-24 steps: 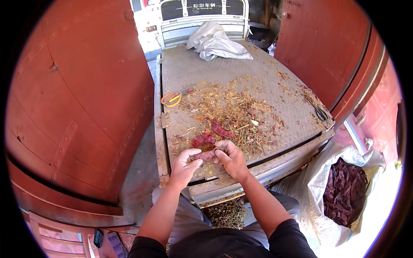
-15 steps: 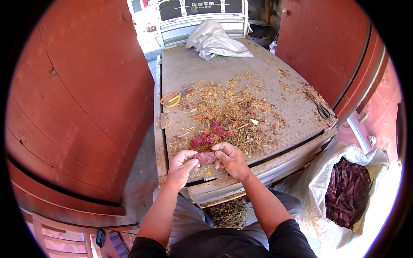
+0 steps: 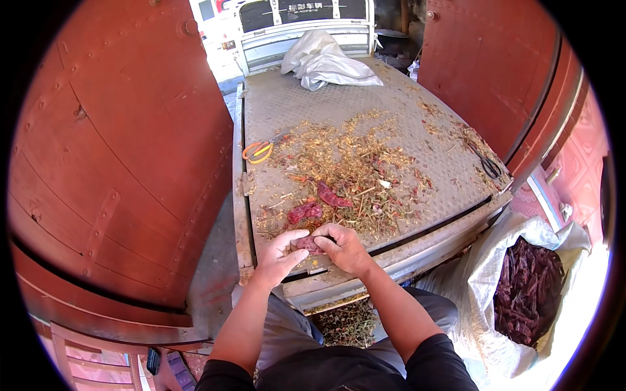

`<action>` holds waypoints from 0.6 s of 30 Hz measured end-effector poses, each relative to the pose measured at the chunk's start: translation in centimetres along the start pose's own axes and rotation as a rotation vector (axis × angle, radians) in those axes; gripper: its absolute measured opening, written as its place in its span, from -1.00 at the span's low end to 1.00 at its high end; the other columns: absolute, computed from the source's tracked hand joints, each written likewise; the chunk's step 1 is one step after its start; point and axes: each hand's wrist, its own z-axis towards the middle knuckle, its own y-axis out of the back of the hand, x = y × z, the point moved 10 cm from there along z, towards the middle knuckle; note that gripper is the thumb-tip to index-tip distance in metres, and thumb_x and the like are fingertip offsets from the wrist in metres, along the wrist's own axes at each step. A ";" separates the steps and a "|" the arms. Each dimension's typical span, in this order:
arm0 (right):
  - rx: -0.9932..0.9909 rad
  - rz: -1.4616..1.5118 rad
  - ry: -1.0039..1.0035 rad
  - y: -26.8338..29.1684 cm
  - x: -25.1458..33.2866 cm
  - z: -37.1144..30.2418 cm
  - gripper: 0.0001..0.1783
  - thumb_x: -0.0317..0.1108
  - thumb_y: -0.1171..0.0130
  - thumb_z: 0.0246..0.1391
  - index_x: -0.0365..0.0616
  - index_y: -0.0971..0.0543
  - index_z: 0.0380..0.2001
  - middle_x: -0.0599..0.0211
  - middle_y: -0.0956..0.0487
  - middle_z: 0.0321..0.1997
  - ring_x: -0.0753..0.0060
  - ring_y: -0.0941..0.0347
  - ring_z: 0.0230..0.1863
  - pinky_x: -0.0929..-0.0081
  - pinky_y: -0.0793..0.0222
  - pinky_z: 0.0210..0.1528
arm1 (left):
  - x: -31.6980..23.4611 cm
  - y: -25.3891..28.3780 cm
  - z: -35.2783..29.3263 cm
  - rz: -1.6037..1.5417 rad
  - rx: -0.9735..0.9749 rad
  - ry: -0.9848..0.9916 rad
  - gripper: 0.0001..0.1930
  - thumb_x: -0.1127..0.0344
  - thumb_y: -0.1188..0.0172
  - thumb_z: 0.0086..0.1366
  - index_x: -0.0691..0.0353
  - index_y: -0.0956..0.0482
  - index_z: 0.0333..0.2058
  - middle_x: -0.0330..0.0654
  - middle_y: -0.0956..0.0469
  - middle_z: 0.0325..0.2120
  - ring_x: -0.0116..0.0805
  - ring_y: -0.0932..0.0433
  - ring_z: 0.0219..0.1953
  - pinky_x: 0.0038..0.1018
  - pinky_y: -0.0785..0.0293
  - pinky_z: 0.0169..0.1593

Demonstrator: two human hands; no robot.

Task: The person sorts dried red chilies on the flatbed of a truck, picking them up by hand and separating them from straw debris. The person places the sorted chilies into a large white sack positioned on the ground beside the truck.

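Between my two hands is a dried red chili pepper (image 3: pixel 308 244), held low over the near edge of the metal truck bed. My left hand (image 3: pixel 279 258) grips its left end with thumb and fingers. Closed on its right end is my right hand (image 3: pixel 345 247), the thumb lying across the pod and hiding part of it. Just beyond my fingers lie two more dried chilies, one dark red pod (image 3: pixel 304 212) near my left hand and a second pod (image 3: pixel 334 195) farther right. Seeds and stem bits (image 3: pixel 365 169) are strewn around them.
Orange-handled scissors (image 3: pixel 259 151) lie at the bed's left edge, black-handled scissors (image 3: pixel 489 167) at the right. A white woven sack (image 3: pixel 326 62) is crumpled at the far end. An open sack (image 3: pixel 469 293) of dried chilies (image 3: pixel 528 293) stands right. Red metal doors (image 3: pixel 130 150) flank the bed.
My hands have drawn closer together around the chili, and my right fingers now cover more of it. The two loose pods stay where they were.
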 end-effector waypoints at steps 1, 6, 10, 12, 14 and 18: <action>0.006 0.000 -0.007 -0.1 -0.1 0.0 -0.78 -0.31 -0.25 0.24 -0.20 -0.63 -0.13 0.21 -0.65 -0.22 0.35 -0.60 -0.17 0.38 -0.49 -0.05 | 0.7 0.3 0.1 0.046 0.009 0.002 -0.63 0.45 -0.26 0.37 0.30 -0.50 0.13 -0.21 -0.61 -0.14 -0.50 -0.55 -0.17 -0.50 -0.53 -0.09; -0.023 -0.107 0.107 -0.3 1.5 -0.3 -0.71 -0.29 -0.30 0.20 -0.14 -0.60 -0.05 0.18 -0.64 -0.20 0.26 -0.61 -0.16 0.36 -0.50 -0.04 | 1.4 1.1 0.0 -0.177 -0.028 0.036 -0.67 0.45 -0.25 0.37 0.28 -0.52 0.09 -0.21 -0.60 -0.16 -0.50 -0.55 -0.19 -0.50 -0.51 -0.09; -0.039 -0.139 0.163 -0.5 2.7 -0.7 -0.64 -0.27 -0.34 0.18 -0.11 -0.59 0.02 0.15 -0.64 -0.17 0.21 -0.61 -0.14 0.34 -0.50 -0.02 | 2.4 2.7 0.0 -0.348 -0.057 -0.012 -0.68 0.46 -0.25 0.37 0.27 -0.52 0.08 -0.23 -0.59 -0.19 -0.50 -0.54 -0.22 -0.49 -0.50 -0.10; -0.044 -0.071 0.137 -0.5 1.8 -0.7 -0.64 -0.25 -0.33 0.19 -0.12 -0.59 0.01 0.16 -0.65 -0.18 0.26 -0.61 -0.14 0.35 -0.50 -0.03 | 1.9 2.3 0.0 -0.331 -0.058 -0.008 -0.68 0.45 -0.26 0.36 0.27 -0.52 0.07 -0.24 -0.59 -0.20 -0.51 -0.54 -0.22 -0.49 -0.49 -0.11; -0.064 -0.010 0.129 0.0 1.4 -0.7 -0.66 -0.24 -0.31 0.22 -0.14 -0.60 0.00 0.20 -0.65 -0.21 0.33 -0.60 -0.17 0.37 -0.50 -0.06 | 0.9 1.4 0.1 -0.259 -0.057 -0.011 -0.68 0.44 -0.27 0.36 0.27 -0.52 0.07 -0.25 -0.59 -0.20 -0.52 -0.54 -0.22 -0.50 -0.50 -0.12; -0.028 0.141 -0.042 -0.1 0.1 -0.7 -0.72 -0.19 -0.24 0.31 -0.18 -0.63 -0.10 0.34 -0.61 -0.34 0.51 -0.52 -0.29 0.44 -0.47 -0.18 | 0.5 1.4 0.0 -0.058 -0.105 -0.024 -0.69 0.38 -0.29 0.37 0.26 -0.53 0.06 -0.25 -0.59 -0.20 -0.54 -0.55 -0.23 -0.53 -0.50 -0.15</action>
